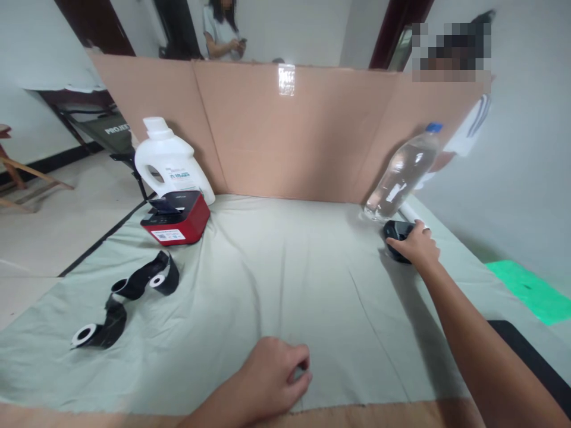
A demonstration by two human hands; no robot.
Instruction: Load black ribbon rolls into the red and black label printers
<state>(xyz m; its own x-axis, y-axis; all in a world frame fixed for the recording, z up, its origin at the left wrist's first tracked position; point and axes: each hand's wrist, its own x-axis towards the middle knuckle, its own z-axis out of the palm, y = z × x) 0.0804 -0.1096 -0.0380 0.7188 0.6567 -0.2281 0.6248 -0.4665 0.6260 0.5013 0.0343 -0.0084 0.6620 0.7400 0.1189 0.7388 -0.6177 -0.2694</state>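
Note:
My right hand (pixel 418 245) is stretched forward at the far right of the cloth, gripping a small black boxy device (pixel 396 228), with the thumb on its near side. The fingers partly cover the device, so its exact kind is unclear. Just behind it, a large clear bottle (pixel 404 169) with a blue cap leans against the cardboard. Near the front edge, my left hand (pixel 276 377) rests on the cloth, its fingers curled and thumb bent toward the index finger; only cloth shows through the gap between them.
A pale green cloth (pixel 285 285) covers the table. To the left are a red-and-black printer-like box (pixel 194 220), a white detergent jug (pixel 172 157) and unrolled black strips (pixel 116 321) with white cores. Cardboard (pixel 294 137) stands behind. Two people are beyond it.

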